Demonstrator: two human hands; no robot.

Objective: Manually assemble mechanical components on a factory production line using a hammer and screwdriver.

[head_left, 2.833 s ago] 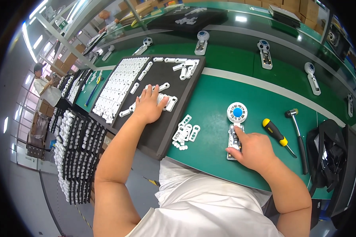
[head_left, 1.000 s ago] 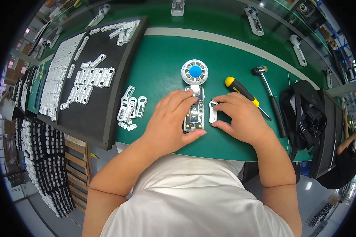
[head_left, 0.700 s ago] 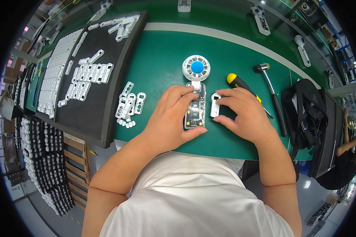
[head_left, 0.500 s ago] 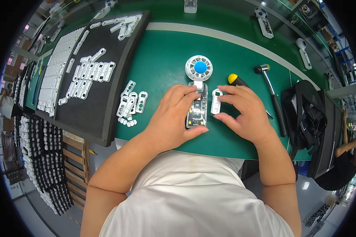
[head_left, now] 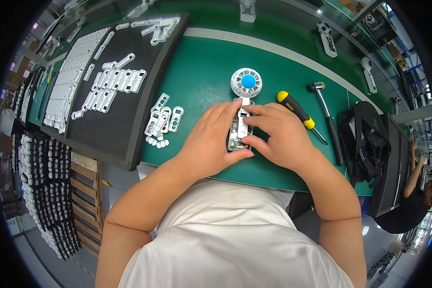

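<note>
A handheld fan with a round white head and a blue centre lies on the green table. Its clear lower body shows a circuit board. My left hand grips the body along its left side, fingers at the neck and thumb near the bottom end. Over the body sits a slim white cover plate with cut-outs. My right hand pinches this plate from the right between fingers and thumb. Whether the plate is seated or only resting there, I cannot tell.
Loose white cover plates and small white buttons lie left. Beyond them a black tray holds rows of plates. To the right are a yellow-black screwdriver, a hammer and a black bag. Another person is at far right.
My right hand has brought the white cover plate leftward from beside the fan onto its clear body. My left hand stays on the fan. The whole view has shifted slightly.
</note>
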